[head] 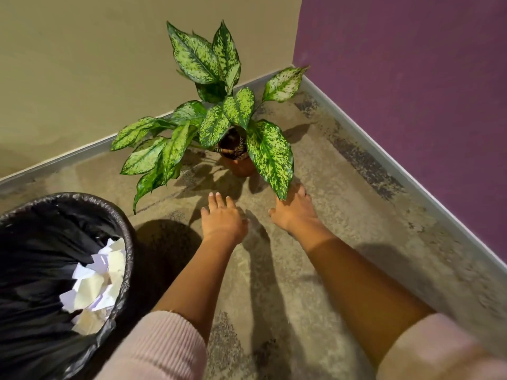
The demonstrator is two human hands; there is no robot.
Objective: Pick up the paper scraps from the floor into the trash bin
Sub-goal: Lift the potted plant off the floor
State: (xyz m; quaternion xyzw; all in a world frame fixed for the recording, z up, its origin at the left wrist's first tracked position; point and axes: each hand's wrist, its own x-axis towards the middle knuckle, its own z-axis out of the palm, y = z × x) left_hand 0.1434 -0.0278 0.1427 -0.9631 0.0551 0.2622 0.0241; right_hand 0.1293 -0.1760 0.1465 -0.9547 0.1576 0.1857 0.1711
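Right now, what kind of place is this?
Probably a corner of an indoor room: a beige wall and a purple wall meet, a potted plant stands on the floor, and a lined trash bin holds paper scraps.

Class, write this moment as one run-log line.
left hand: open, over floor | right hand: open, under plant leaf | trash bin: paper scraps inside | floor: no scraps seen

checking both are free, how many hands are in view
2. Left hand over the floor near the bin, right hand under a leaf tip of the plant. Both open, holding nothing visible.
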